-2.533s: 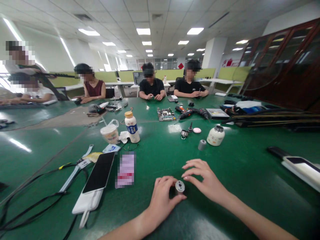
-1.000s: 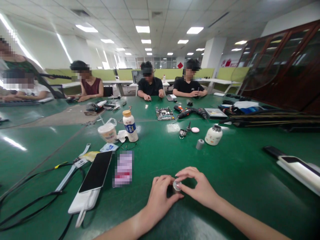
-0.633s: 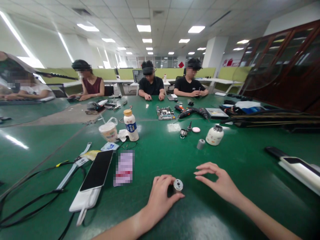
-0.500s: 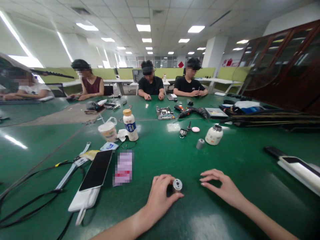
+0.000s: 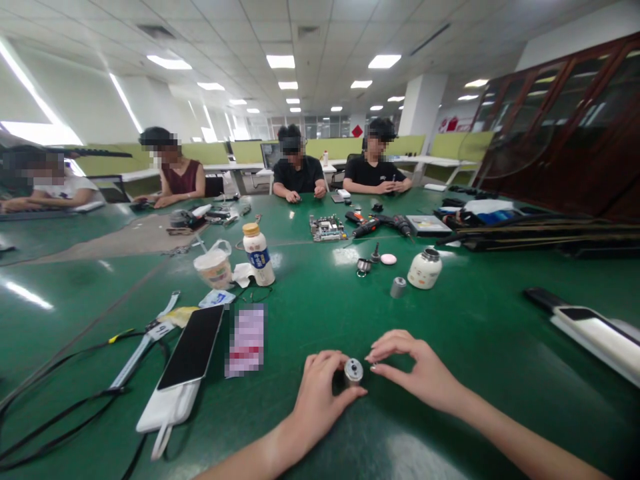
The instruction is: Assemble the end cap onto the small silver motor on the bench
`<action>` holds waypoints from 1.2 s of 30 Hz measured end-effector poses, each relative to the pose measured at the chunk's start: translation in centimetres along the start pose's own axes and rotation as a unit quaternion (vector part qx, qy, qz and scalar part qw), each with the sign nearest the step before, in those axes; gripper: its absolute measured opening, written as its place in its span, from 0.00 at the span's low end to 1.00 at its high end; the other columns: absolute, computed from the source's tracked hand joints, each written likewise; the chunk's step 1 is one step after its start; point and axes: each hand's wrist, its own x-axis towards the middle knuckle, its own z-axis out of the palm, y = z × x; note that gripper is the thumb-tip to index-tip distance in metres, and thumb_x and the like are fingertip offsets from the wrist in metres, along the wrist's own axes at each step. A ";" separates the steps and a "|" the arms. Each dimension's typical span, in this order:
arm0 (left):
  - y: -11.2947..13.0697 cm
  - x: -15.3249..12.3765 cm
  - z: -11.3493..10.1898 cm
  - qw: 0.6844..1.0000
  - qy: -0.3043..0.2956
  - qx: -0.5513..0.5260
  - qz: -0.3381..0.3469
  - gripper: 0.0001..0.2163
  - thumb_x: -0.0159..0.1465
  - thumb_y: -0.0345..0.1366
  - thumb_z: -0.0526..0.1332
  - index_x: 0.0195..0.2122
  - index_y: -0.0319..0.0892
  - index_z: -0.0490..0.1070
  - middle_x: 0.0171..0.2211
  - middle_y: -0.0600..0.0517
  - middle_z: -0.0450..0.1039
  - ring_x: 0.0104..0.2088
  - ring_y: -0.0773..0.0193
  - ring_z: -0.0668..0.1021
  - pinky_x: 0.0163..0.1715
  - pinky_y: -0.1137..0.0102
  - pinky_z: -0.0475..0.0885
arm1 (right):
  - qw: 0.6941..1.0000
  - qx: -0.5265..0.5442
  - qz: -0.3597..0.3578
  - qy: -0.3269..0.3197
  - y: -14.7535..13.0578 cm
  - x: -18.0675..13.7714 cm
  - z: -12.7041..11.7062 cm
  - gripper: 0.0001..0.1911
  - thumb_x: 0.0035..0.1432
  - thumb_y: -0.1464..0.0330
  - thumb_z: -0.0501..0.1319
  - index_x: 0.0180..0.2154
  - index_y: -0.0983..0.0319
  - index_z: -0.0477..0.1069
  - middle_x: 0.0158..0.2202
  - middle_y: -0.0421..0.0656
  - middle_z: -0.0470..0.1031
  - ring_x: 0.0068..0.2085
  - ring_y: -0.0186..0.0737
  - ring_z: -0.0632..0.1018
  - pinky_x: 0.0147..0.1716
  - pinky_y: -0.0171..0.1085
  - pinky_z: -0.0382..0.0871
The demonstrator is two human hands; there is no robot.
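Observation:
A small silver metal cylinder (image 5: 353,371) stands upright on the green table (image 5: 450,313), close to me. My left hand (image 5: 320,400) is wrapped round its left side, thumb under its front. My right hand (image 5: 415,370) sits just right of it, fingertips curled toward its top and almost touching; whether anything is pinched in them I cannot see. Farther back lie a second grey cylinder (image 5: 398,287), a white jar (image 5: 425,269), a pink disc (image 5: 389,259) and small metal parts (image 5: 363,266).
A phone on a white power bank (image 5: 183,367) with black cables lies left. A drink bottle (image 5: 259,253) and a cup (image 5: 214,269) stand behind it. A circuit board (image 5: 327,228), drills (image 5: 380,225) and several seated people are at the far side. A white-black device (image 5: 590,327) lies right.
My right hand drew away to the right from the cylinder, then came back; its fingertips are again by the top. My left hand kept its hold throughout.

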 end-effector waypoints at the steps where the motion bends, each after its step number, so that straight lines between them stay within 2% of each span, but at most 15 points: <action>1: 0.0 0.0 0.0 1.000 0.000 0.000 -0.001 0.17 0.52 0.42 0.73 0.41 0.44 0.73 0.43 0.49 0.76 0.45 0.53 0.74 0.45 0.60 0.67 | 1.000 0.001 -0.007 -0.005 -0.5 0.4 0.4 0.05 0.55 0.66 0.69 0.36 0.56 0.79 0.36 0.43 0.81 0.43 0.44 0.77 0.47 0.45 0.69; 6: -0.3 -0.1 0.2 1.000 0.005 0.002 0.001 0.18 0.52 0.43 0.73 0.42 0.44 0.73 0.43 0.49 0.76 0.44 0.53 0.75 0.45 0.60 0.67 | 1.000 0.010 -0.004 -0.027 -1.1 1.4 2.3 0.05 0.55 0.70 0.68 0.35 0.55 0.79 0.36 0.41 0.81 0.43 0.43 0.77 0.46 0.45 0.67; 11: -0.3 -0.1 0.3 1.000 0.006 -0.001 0.001 0.19 0.53 0.43 0.73 0.43 0.44 0.73 0.44 0.49 0.76 0.45 0.53 0.74 0.45 0.60 0.67 | 1.000 0.010 0.004 -0.023 -0.8 1.3 3.0 0.04 0.55 0.70 0.68 0.34 0.56 0.79 0.35 0.41 0.81 0.41 0.43 0.77 0.45 0.44 0.67; 14: -0.2 0.0 0.2 1.000 0.003 -0.003 0.001 0.18 0.52 0.42 0.73 0.42 0.44 0.73 0.44 0.49 0.76 0.45 0.53 0.74 0.46 0.59 0.67 | 1.000 -0.002 0.019 0.001 -0.5 1.3 3.0 0.04 0.54 0.67 0.69 0.34 0.57 0.78 0.32 0.40 0.80 0.39 0.44 0.77 0.43 0.44 0.67; 18: -0.1 0.0 0.1 1.000 -0.002 -0.005 -0.002 0.18 0.52 0.42 0.73 0.40 0.44 0.73 0.43 0.50 0.76 0.45 0.53 0.74 0.46 0.60 0.66 | 0.998 0.005 0.041 0.046 -0.1 1.2 2.8 0.11 0.54 0.65 0.68 0.41 0.58 0.74 0.25 0.38 0.77 0.37 0.44 0.78 0.43 0.44 0.67; 22: -0.1 0.0 0.2 1.000 0.001 -0.009 -0.001 0.17 0.52 0.43 0.73 0.40 0.44 0.73 0.42 0.50 0.75 0.44 0.54 0.74 0.45 0.61 0.66 | 0.999 0.000 0.030 0.020 -0.1 1.1 3.0 0.16 0.53 0.68 0.69 0.45 0.56 0.72 0.35 0.39 0.82 0.44 0.45 0.77 0.49 0.47 0.64; 26: -0.2 -0.1 0.3 1.000 0.005 -0.011 0.000 0.17 0.52 0.42 0.73 0.39 0.44 0.72 0.42 0.50 0.75 0.44 0.54 0.74 0.44 0.62 0.67 | 1.000 -0.013 0.023 0.000 -0.5 1.3 3.3 0.11 0.54 0.70 0.67 0.41 0.55 0.75 0.34 0.39 0.83 0.45 0.46 0.76 0.48 0.47 0.64; 30: -0.2 -0.2 0.2 1.000 0.003 -0.012 0.002 0.17 0.53 0.44 0.72 0.40 0.45 0.73 0.42 0.49 0.75 0.44 0.54 0.74 0.44 0.61 0.67 | 0.999 -0.002 0.019 0.032 -0.5 1.3 2.3 0.11 0.55 0.68 0.67 0.42 0.57 0.76 0.33 0.41 0.83 0.45 0.47 0.77 0.49 0.47 0.65; 33: -0.1 -0.1 0.1 1.000 0.003 -0.014 -0.002 0.17 0.53 0.45 0.72 0.40 0.45 0.73 0.43 0.49 0.75 0.44 0.53 0.74 0.45 0.60 0.67 | 0.998 -0.010 0.027 0.063 0.1 0.8 0.7 0.09 0.56 0.63 0.67 0.38 0.58 0.77 0.39 0.44 0.82 0.45 0.48 0.78 0.50 0.49 0.66; 36: -0.2 -0.1 0.1 1.000 0.003 -0.016 -0.005 0.17 0.53 0.44 0.72 0.41 0.45 0.73 0.43 0.49 0.75 0.45 0.53 0.74 0.45 0.60 0.67 | 0.997 -0.027 0.040 0.059 0.8 0.0 -0.4 0.10 0.55 0.60 0.67 0.36 0.57 0.79 0.44 0.46 0.81 0.48 0.50 0.77 0.52 0.51 0.66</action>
